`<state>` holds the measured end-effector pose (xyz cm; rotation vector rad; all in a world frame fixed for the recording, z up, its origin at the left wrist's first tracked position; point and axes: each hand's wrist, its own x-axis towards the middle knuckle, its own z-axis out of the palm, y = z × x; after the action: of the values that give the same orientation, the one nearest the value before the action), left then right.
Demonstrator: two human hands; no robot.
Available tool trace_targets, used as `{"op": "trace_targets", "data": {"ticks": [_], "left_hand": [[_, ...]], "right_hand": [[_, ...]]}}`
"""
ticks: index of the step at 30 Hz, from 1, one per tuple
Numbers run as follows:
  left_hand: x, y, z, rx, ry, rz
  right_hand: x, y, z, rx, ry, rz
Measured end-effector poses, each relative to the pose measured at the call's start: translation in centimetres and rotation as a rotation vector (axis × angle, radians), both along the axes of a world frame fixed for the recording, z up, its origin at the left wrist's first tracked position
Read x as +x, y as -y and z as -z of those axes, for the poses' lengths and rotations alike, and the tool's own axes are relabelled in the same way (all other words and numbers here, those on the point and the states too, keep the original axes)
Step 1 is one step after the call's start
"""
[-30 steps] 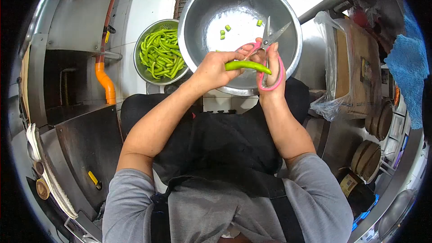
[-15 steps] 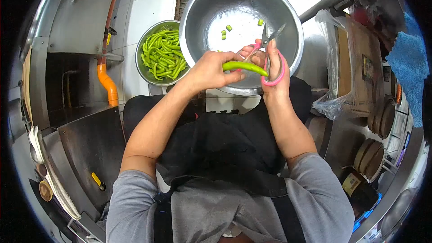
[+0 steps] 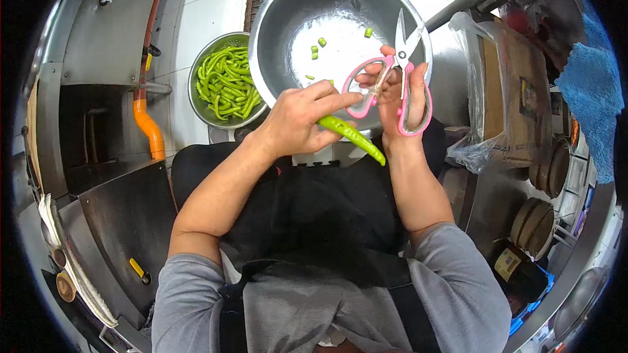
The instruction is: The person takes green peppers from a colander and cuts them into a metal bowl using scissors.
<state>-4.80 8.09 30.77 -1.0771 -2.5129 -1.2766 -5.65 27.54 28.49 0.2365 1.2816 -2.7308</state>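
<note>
My left hand (image 3: 302,117) is closed around one end of a long green chili pepper (image 3: 353,134), whose free end points down and right. In my right hand (image 3: 395,101) are scissors (image 3: 402,59) with pink handles, fingers and thumb through the loops, blades partly apart and pointing up. My left index fingertip is close to the scissors' left loop. Both hands are over the near rim of a large metal bowl (image 3: 278,33). A few cut green pepper pieces (image 3: 322,42) lie on the bowl's bottom.
Left of the bowl stands a metal colander (image 3: 194,85) full of whole green peppers (image 3: 229,85). A cardboard box (image 3: 517,91) in clear plastic is at right, beside a blue cloth (image 3: 592,91). An orange pipe (image 3: 150,129) runs down the steel unit at left.
The pepper in my left hand has swung down and away from the scissors. My right hand has turned the scissors so both pink loops face up. The whole view has shifted slightly.
</note>
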Motion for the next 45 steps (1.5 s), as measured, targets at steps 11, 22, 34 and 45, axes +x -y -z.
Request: {"op": "trace_targets", "data": {"ticks": [11,22,34,45], "left_hand": [[0.5,-0.2,-0.4,0.177,0.032,0.081],[0.7,0.0,-0.2,0.112,0.021,0.116],[1.3,-0.8,-0.2,0.160,-0.001,0.130],[1.8,-0.6,-0.5,-0.017,0.081,0.188]], "right_hand": [[0.5,-0.2,0.3,-0.092,-0.026,-0.058],[0.7,0.1,0.4,-0.060,-0.020,-0.049],[1.1,0.4,0.3,-0.100,0.028,-0.028],[1.2,0.6,0.8,-0.150,0.031,-0.068]]}}
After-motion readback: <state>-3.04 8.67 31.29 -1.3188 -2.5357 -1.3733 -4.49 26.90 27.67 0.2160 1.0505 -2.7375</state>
